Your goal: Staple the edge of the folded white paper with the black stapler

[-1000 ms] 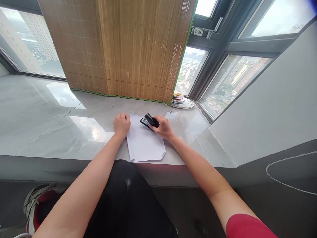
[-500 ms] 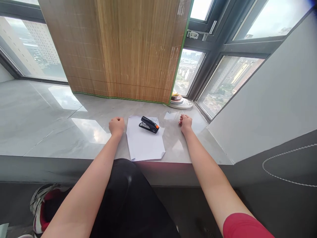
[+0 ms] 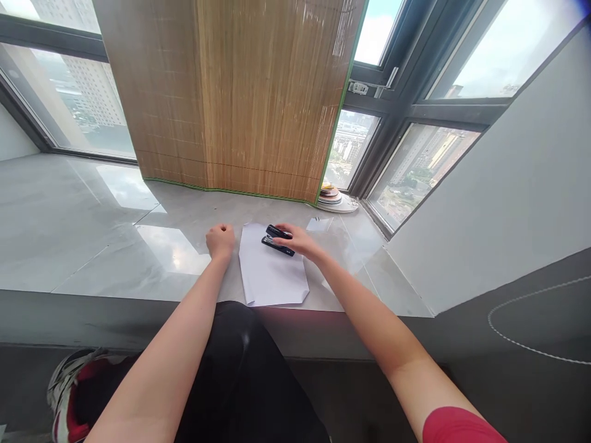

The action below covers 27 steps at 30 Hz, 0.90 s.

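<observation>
White paper sheets (image 3: 272,280) lie on the grey marble sill, their lower corners bent. On their upper part rests a black stapler (image 3: 278,244). My right hand (image 3: 295,240) is at its right end, thumb and fingers around it, covering the orange part. Left of the paper, my left hand (image 3: 220,241) rests on the sill as a closed fist, touching neither paper nor stapler; nothing shows in it.
A bamboo blind (image 3: 240,98) hangs behind the sill. Stacked plates (image 3: 339,202) stand in the window corner, with a small clear piece (image 3: 318,224) in front of them. The sill's front edge runs above my knee. A beaded cord hangs at right.
My right hand has moved left from the bare sill onto the stapler and taken hold of it. My left hand stays a fist beside the paper. The view has tilted slightly.
</observation>
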### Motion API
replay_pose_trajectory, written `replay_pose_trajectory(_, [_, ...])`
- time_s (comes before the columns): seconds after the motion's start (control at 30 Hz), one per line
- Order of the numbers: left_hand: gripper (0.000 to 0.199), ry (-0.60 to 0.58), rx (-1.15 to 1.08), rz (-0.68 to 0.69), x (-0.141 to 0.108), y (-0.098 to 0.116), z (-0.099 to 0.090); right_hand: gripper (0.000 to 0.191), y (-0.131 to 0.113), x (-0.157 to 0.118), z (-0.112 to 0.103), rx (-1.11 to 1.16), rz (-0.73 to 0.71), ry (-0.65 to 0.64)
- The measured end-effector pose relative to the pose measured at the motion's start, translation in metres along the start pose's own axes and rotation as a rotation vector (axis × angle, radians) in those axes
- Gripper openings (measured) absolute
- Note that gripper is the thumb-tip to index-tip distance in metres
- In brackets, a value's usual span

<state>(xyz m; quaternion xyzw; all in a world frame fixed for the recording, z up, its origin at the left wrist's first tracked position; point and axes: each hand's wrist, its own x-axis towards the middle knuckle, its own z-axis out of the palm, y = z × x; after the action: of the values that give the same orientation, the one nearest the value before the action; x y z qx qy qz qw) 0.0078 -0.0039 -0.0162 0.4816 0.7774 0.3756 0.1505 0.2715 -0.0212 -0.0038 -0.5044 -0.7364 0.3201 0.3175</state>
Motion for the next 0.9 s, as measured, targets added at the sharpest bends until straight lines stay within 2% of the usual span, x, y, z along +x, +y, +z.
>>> replay_pose_trajectory(0.1, [0.028, 0.001, 0.011, 0.010, 0.000, -0.001, 0.000, 0.053, -0.013, 0.001, 0.017, -0.191, 0.043, 0.006])
replay_pose_trajectory(0.2, [0.027, 0.007, 0.011, 0.015, 0.001, -0.002, 0.001, 0.035, -0.008, -0.004, 0.010, -0.225, 0.092, 0.011])
replay_pose_trajectory(0.27, [0.027, 0.009, 0.004, 0.015, 0.002, -0.003, 0.002, 0.030, 0.003, -0.013, -0.008, -0.216, 0.135, 0.025])
replay_pose_trajectory(0.37, [0.029, 0.005, -0.014, 0.011, 0.003, -0.004, 0.003, 0.031, 0.027, -0.035, -0.041, -0.130, 0.239, 0.094])
replay_pose_trajectory(0.5, [0.028, -0.005, 0.001, 0.005, 0.001, -0.002, 0.005, 0.044, 0.052, -0.065, -0.078, -0.035, 0.318, 0.189])
replay_pose_trajectory(0.63, [0.027, -0.019, 0.016, 0.012, 0.001, -0.001, 0.005, 0.051, 0.066, -0.075, -0.101, 0.166, 0.293, 0.204])
replay_pose_trajectory(0.7, [0.027, -0.012, 0.025, 0.015, 0.002, -0.002, 0.004, 0.039, 0.078, -0.074, -0.115, 0.305, 0.242, 0.331])
replay_pose_trajectory(0.77, [0.027, -0.006, 0.033, 0.022, 0.003, -0.004, 0.004, 0.030, 0.094, -0.073, -0.130, 0.417, 0.253, 0.521])
replay_pose_trajectory(0.83, [0.026, -0.004, 0.040, 0.030, 0.004, -0.005, 0.005, 0.036, 0.112, -0.074, -0.146, 0.481, 0.299, 0.666])
replay_pose_trajectory(0.9, [0.026, -0.001, 0.050, 0.036, 0.005, -0.006, 0.005, 0.040, 0.128, -0.077, -0.157, 0.506, 0.317, 0.748])
